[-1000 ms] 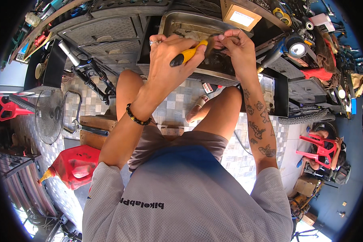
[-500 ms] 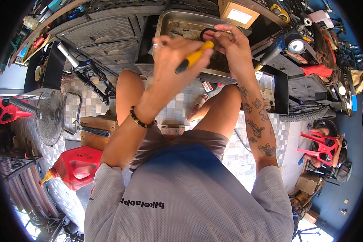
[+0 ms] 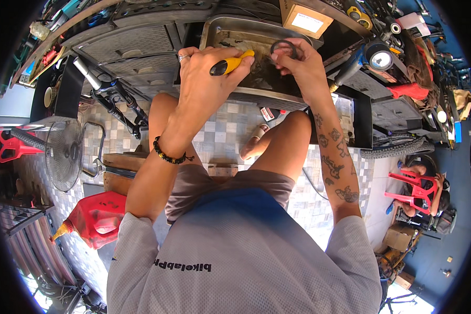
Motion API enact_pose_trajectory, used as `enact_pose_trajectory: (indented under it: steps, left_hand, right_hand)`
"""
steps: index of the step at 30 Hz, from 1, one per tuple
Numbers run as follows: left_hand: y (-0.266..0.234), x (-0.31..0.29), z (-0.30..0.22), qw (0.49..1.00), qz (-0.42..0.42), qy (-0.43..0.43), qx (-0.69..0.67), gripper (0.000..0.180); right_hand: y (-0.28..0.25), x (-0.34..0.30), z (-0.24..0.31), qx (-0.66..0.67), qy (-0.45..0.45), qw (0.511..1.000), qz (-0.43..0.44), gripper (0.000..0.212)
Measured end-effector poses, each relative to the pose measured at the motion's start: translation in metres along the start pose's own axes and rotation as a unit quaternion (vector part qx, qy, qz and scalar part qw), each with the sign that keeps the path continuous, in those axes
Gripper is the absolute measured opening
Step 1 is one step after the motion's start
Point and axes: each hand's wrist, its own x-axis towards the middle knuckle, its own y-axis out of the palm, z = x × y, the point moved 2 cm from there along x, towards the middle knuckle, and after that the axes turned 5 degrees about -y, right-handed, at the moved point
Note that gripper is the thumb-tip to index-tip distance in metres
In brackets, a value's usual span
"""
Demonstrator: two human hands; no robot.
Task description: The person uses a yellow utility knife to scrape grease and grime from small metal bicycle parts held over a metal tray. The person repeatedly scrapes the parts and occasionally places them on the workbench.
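My left hand (image 3: 204, 76) is closed round the yellow-and-black handle (image 3: 232, 63) of a tool, above the left part of a shallow metal tray (image 3: 256, 81). The tool's working end is hidden behind my fingers. To the right, my right hand (image 3: 307, 65) grips a thin black ring (image 3: 295, 51) between thumb and fingers, raised over the tray's right side. Tool and ring are apart. Dirty, brownish wet residue with dark bits covers the tray's bottom.
A cardboard box (image 3: 307, 22) stands at the tray's far right corner. Beside my right forearm an open black drawer (image 3: 365, 123) juts out. A bicycle fork (image 3: 115, 94) leans at the left, near a fan (image 3: 64, 152) and a red jerry can (image 3: 103, 220). Another person sits by a red chair (image 3: 418, 191).
My left hand has moved left with the tool, away from the ring. My right hand has lowered slightly and tilted the ring, which now shows more of its round shape.
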Motion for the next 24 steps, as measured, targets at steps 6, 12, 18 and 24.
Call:
enact_pose_trajectory:
  steps: [6, 12, 18, 24]
  left_hand:
    - [-0.001, 0.007, -0.004, 0.988, -0.020, 0.042, -0.150, 0.021]
    - [0.003, 0.006, -0.003, 0.982, 0.016, -0.010, -0.189, 0.023]
    - [-0.001, 0.013, -0.006, 0.955, 0.107, -0.021, -0.275, 0.025]
    - [-0.004, 0.019, -0.002, 0.966, 0.082, -0.026, -0.243, 0.024]
  right_hand:
    - [-0.004, 0.001, -0.001, -0.088, -0.014, 0.995, 0.039, 0.029]
    - [0.004, -0.007, 0.002, -0.111, 0.006, 0.994, 0.013, 0.026]
    - [0.004, -0.008, 0.005, -0.143, -0.001, 0.989, 0.027, 0.025]
    - [0.006, -0.011, 0.011, -0.159, -0.022, 0.986, 0.048, 0.023]
